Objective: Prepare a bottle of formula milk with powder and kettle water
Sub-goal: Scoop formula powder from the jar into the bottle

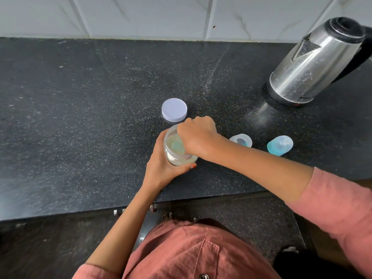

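Black speckled table, powder jar held near its middle.
Steel kettle stands far right by the tiled wall; the left hand wraps the jar, and the right hand dips curled fingers into its mouth, grip hidden. White lid lies just behind the jar; open bottle and blue cap stand to its right.
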`<action>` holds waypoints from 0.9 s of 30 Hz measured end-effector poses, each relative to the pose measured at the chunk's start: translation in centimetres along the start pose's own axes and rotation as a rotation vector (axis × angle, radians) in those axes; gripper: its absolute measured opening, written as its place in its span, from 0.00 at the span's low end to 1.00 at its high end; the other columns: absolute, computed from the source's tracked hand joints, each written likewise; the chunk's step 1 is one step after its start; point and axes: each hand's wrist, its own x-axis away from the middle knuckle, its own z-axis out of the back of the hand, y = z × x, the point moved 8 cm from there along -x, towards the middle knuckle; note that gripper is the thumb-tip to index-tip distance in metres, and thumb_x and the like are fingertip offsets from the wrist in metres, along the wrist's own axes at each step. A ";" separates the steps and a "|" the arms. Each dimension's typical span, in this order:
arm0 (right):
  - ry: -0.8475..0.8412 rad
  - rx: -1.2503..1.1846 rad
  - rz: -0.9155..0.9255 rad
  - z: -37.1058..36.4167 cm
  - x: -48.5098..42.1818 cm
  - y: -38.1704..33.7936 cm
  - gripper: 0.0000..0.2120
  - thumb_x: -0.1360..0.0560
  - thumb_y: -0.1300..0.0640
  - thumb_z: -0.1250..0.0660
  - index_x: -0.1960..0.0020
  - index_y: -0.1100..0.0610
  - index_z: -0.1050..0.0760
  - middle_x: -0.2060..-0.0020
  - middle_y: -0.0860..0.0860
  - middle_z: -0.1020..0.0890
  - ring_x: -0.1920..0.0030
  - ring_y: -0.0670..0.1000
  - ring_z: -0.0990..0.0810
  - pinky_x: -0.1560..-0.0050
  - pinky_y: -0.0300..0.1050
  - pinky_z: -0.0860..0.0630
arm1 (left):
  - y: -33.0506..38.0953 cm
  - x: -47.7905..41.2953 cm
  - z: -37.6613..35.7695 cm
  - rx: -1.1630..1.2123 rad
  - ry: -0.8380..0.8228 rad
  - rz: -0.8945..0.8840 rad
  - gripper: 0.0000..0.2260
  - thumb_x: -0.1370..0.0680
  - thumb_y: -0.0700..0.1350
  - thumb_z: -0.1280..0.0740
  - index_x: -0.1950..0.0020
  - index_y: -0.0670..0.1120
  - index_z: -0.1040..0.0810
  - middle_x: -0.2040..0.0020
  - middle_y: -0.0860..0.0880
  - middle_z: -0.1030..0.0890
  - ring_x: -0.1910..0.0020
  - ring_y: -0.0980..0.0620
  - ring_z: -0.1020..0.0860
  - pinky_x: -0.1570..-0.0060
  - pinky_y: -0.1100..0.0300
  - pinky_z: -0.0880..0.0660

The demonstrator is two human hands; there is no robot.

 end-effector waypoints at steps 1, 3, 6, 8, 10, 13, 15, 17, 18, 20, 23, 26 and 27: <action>0.004 0.016 0.002 0.0 -0.1 -0.1 0.12 0.24 0.60 0.41 0.42 0.57 0.28 0.45 0.53 0.22 0.44 0.54 0.24 0.56 0.43 0.37 | 0.0 0.0 0.0 -0.004 0.000 -0.001 0.41 0.43 0.56 0.22 0.36 0.64 0.39 0.37 0.58 0.27 0.38 0.59 0.28 0.41 0.53 0.28; 0.018 0.034 0.001 0.2 -0.2 -0.2 0.12 0.23 0.60 0.42 0.42 0.57 0.28 0.45 0.53 0.22 0.44 0.54 0.24 0.55 0.43 0.37 | -0.1 0.0 0.0 -0.012 0.000 -0.005 0.41 0.43 0.56 0.22 0.36 0.66 0.40 0.36 0.58 0.27 0.38 0.59 0.28 0.40 0.52 0.28; 0.036 0.042 -0.010 0.2 -0.1 -0.2 0.11 0.23 0.61 0.42 0.42 0.57 0.28 0.45 0.52 0.22 0.44 0.53 0.24 0.55 0.43 0.37 | -0.1 0.0 0.0 -0.013 -0.003 -0.004 0.41 0.43 0.56 0.22 0.36 0.66 0.40 0.36 0.58 0.28 0.38 0.59 0.28 0.40 0.52 0.28; 0.055 0.054 -0.011 0.2 0.0 -0.3 0.11 0.23 0.60 0.42 0.43 0.57 0.27 0.46 0.52 0.22 0.45 0.53 0.23 0.56 0.42 0.37 | -0.1 0.0 0.0 -0.006 -0.002 -0.009 0.41 0.43 0.56 0.22 0.36 0.65 0.40 0.37 0.59 0.28 0.38 0.60 0.28 0.41 0.55 0.28; 0.064 0.068 -0.013 0.1 -0.1 -0.6 0.10 0.23 0.60 0.41 0.44 0.57 0.27 0.47 0.51 0.21 0.45 0.52 0.23 0.56 0.42 0.36 | 0.1 0.0 0.0 0.003 -0.005 -0.014 0.40 0.44 0.57 0.23 0.37 0.67 0.40 0.38 0.63 0.28 0.38 0.62 0.29 0.42 0.62 0.30; 0.048 0.084 0.004 -0.3 -0.6 -1.3 0.11 0.23 0.60 0.43 0.43 0.56 0.27 0.45 0.50 0.22 0.43 0.51 0.24 0.55 0.41 0.36 | 0.2 -0.1 -0.1 0.009 -0.013 -0.020 0.38 0.44 0.57 0.24 0.39 0.67 0.39 0.41 0.72 0.30 0.40 0.69 0.30 0.47 0.74 0.32; 0.036 0.108 0.018 -0.5 -1.0 -1.6 0.11 0.22 0.60 0.44 0.43 0.56 0.27 0.45 0.50 0.22 0.42 0.51 0.24 0.55 0.40 0.37 | 0.1 -0.1 -0.2 0.014 -0.017 -0.012 0.38 0.44 0.56 0.23 0.39 0.67 0.39 0.42 0.72 0.29 0.41 0.69 0.29 0.47 0.73 0.32; 0.017 0.121 0.020 -0.7 -1.3 -1.7 0.11 0.22 0.59 0.44 0.43 0.56 0.27 0.45 0.49 0.22 0.43 0.50 0.24 0.55 0.40 0.37 | -0.1 -0.1 -0.1 0.012 -0.017 -0.004 0.39 0.44 0.56 0.23 0.39 0.68 0.39 0.41 0.69 0.28 0.41 0.67 0.28 0.45 0.68 0.30; 0.006 0.120 0.019 -0.7 -1.3 -1.6 0.11 0.22 0.59 0.44 0.43 0.56 0.27 0.45 0.49 0.22 0.43 0.50 0.24 0.55 0.40 0.37 | -0.1 0.0 -0.1 0.009 -0.019 -0.003 0.39 0.44 0.56 0.23 0.39 0.69 0.39 0.41 0.70 0.28 0.41 0.67 0.28 0.45 0.68 0.30; 0.006 0.099 0.016 -0.4 -1.0 -1.3 0.11 0.22 0.60 0.44 0.43 0.56 0.27 0.45 0.50 0.22 0.43 0.51 0.24 0.55 0.41 0.37 | 0.0 0.0 0.0 -0.004 -0.017 -0.002 0.39 0.44 0.57 0.23 0.40 0.71 0.40 0.41 0.73 0.30 0.41 0.69 0.29 0.47 0.72 0.31; 0.099 0.053 0.021 0.9 -0.4 -0.5 0.11 0.24 0.63 0.43 0.43 0.58 0.27 0.46 0.53 0.22 0.44 0.56 0.23 0.56 0.44 0.38 | -0.1 0.1 0.1 -0.024 -0.002 0.011 0.40 0.44 0.58 0.23 0.39 0.71 0.41 0.38 0.64 0.29 0.40 0.65 0.29 0.44 0.62 0.29; 0.170 -0.037 -0.010 1.5 0.0 1.0 0.10 0.25 0.63 0.41 0.46 0.59 0.26 0.49 0.55 0.23 0.47 0.59 0.23 0.57 0.46 0.38 | -0.1 0.0 0.1 -0.022 0.001 0.000 0.40 0.44 0.57 0.23 0.36 0.66 0.39 0.37 0.62 0.29 0.38 0.62 0.29 0.42 0.55 0.29; 0.183 -0.075 -0.019 1.5 0.2 1.4 0.10 0.25 0.62 0.40 0.46 0.59 0.25 0.49 0.56 0.22 0.48 0.60 0.23 0.58 0.46 0.37 | -0.2 0.0 0.1 -0.023 0.002 -0.002 0.41 0.43 0.56 0.23 0.35 0.63 0.38 0.37 0.62 0.29 0.38 0.61 0.29 0.41 0.54 0.29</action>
